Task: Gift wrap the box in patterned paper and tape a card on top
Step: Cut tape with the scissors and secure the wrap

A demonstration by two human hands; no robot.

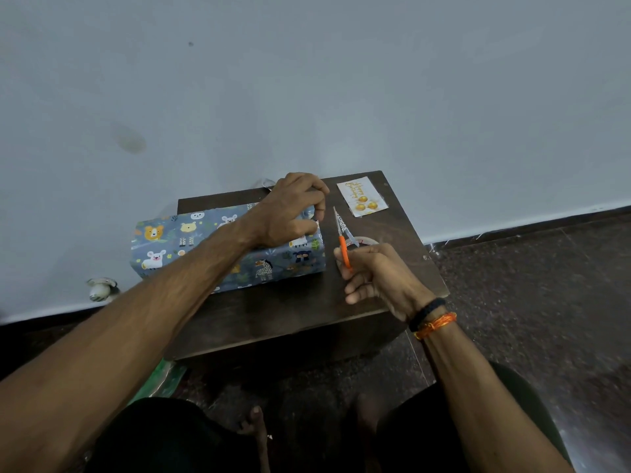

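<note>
Now the left hand (293,213) reaches across the wrapped box (205,247), wrist bent, its curled fingers pinching the patterned paper at the box's right end. Just right of it, the right hand (375,271) grips orange-handled scissors (342,237), blades pointing away from the person. Beyond the right hand lies the card (362,197) on the dark table (290,312); a tape roll (363,241) sits partly hidden behind its knuckles.

Dark matt wooden table (300,312)
</note>
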